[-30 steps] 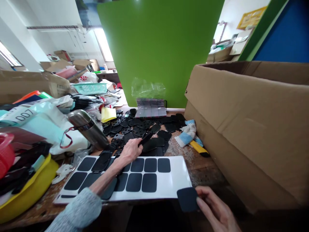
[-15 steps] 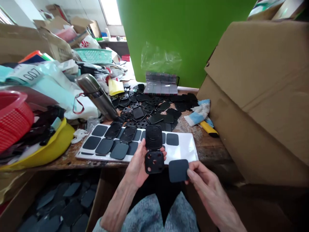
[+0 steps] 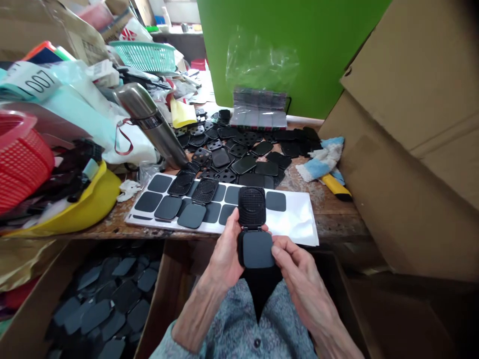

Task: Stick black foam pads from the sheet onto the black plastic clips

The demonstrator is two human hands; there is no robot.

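My left hand grips an opened black hinged case from the left, its grilled half standing up. A dark square pad lies on the case's lower half, and my right hand pinches that pad at its right edge. Both hands are in front of the table's near edge, above my lap. Just behind them lies a white backing sheet with rows of dark pads, and two opened cases rest on it.
A heap of black cases covers the table's middle. A steel flask, a red basket and a yellow bowl crowd the left. A large cardboard box fills the right. A box of black parts sits below left.
My left hand took a case from the heap and brought it toward me. My right hand carried the loose pad onto the case's lower half. The camera tilted down.
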